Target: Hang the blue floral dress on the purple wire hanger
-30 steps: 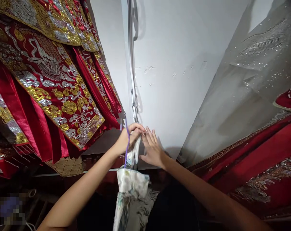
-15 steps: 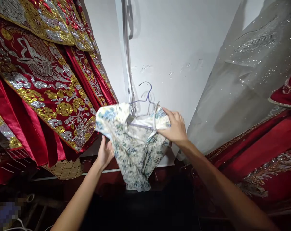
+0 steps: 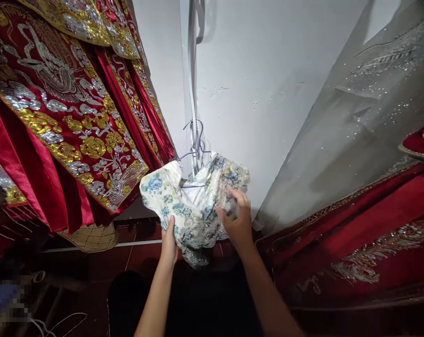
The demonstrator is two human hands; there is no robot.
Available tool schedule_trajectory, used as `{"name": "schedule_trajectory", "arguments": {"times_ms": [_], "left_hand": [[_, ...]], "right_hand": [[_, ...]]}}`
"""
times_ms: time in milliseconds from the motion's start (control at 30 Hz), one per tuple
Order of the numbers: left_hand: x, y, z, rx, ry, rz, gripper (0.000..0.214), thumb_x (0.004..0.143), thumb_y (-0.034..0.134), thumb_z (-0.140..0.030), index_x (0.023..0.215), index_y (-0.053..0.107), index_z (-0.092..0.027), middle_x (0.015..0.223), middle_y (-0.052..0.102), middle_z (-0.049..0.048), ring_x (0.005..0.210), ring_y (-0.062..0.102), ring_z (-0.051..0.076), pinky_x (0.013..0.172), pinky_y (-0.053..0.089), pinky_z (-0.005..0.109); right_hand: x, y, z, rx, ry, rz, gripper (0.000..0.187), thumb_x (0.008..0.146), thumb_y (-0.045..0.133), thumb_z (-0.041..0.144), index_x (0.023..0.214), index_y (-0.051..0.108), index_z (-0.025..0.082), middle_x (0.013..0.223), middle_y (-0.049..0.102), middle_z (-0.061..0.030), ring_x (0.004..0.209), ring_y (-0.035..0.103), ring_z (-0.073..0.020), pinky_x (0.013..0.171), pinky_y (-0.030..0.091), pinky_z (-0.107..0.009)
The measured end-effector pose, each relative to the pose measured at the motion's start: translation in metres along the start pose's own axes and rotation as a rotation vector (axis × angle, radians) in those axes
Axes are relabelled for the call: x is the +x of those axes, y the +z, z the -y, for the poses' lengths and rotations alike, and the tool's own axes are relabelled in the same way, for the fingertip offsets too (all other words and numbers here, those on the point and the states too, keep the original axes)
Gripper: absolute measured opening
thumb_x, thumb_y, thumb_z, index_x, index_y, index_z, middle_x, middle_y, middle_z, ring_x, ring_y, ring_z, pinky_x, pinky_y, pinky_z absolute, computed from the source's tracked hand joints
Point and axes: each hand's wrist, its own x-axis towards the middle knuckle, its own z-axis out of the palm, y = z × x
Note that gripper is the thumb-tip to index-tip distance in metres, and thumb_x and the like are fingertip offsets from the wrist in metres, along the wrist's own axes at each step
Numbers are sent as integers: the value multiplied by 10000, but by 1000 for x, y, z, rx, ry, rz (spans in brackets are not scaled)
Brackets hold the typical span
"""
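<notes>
A short white top with blue and green floral print hangs in front of me on a thin purple hanger. My left hand grips the top's lower left side, thumb on the front and the other fingers hidden behind the cloth. In front of the right side of the top is my right hand, a little blurred. Its thumb and fingers are spread, and I cannot tell whether they touch the fabric. The neckline gapes, showing the hanger's lower bar.
Red garments with gold and silver embroidery hang on the left. A sparkly, pale sheer gown and a beaded red garment are at the right. Behind the top stands a white wall with a vertical metal pole.
My right hand has left the top's right shoulder and come lower, its fingers spreading. The hanger and neckline have shifted left. My left hand has moved right and now holds the side of the top.
</notes>
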Motion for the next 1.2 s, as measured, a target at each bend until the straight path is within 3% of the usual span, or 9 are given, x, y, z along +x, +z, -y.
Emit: {"name": "schedule_trajectory", "arguments": {"times_ms": [67,167,400,533,767,833,967,1100,1200], "left_hand": [[-9,-1,3,-67,-68,38,650,848,691,-477,1436,473,-307,1456,558,48,1396,463,255,1137,431,381],[-20,-2,-1,-107,-171,120,639,870,657,-491,1440,488,-255,1420,590,82,1372,490,278,1133,441,409],[-39,3,-20,-121,-259,322,663,899,583,-525,1486,433,-256,1330,657,99,1277,582,312,1121,448,466],[-39,-1,-26,-43,-258,287,611,858,643,-531,1380,539,-232,1294,666,118,1285,571,320,1111,440,460],[-10,-39,-27,465,572,-356,499,693,811,-352,1119,591,-215,1136,615,73,1104,580,247,998,448,395],[-12,-33,-18,519,617,-195,391,735,765,-365,1051,605,-199,1025,626,56,950,603,201,892,483,344],[-32,-5,5,610,333,464,263,750,728,-300,966,650,-172,898,663,54,855,627,200,788,501,302],[-44,6,19,634,358,521,187,816,667,-314,923,664,-161,822,658,41,823,617,196,770,491,285],[-44,4,26,682,392,480,179,849,639,-333,814,651,-158,766,646,34,776,613,186,735,475,268]], "right_hand": [[-30,21,-14,199,283,57,366,931,438,525,1136,608,274,1105,656,-124,1092,597,-350,913,504,-520],[-55,49,-28,385,518,302,496,928,364,655,844,615,236,828,672,-105,815,645,-311,764,532,-457],[-63,69,-26,387,357,430,402,883,514,586,1129,608,283,1165,661,-83,1161,575,-324,1019,438,-483],[-61,58,-27,466,360,489,274,886,500,489,884,627,246,882,667,-55,893,625,-271,859,498,-414],[-48,18,-26,529,515,654,271,857,545,377,663,606,199,660,595,-28,604,485,-158,587,381,-281],[-51,19,-21,597,554,674,243,835,542,328,643,596,190,615,584,-19,574,478,-142,561,357,-266],[-57,30,-13,601,540,751,218,810,517,270,641,622,181,483,528,19,475,452,-117,532,338,-249],[-58,28,-14,544,493,852,233,827,527,289,696,682,174,393,469,46,396,406,-107,485,305,-243],[-41,19,-10,540,515,739,207,805,529,259,686,679,180,411,508,34,403,422,-111,468,294,-244]]}}
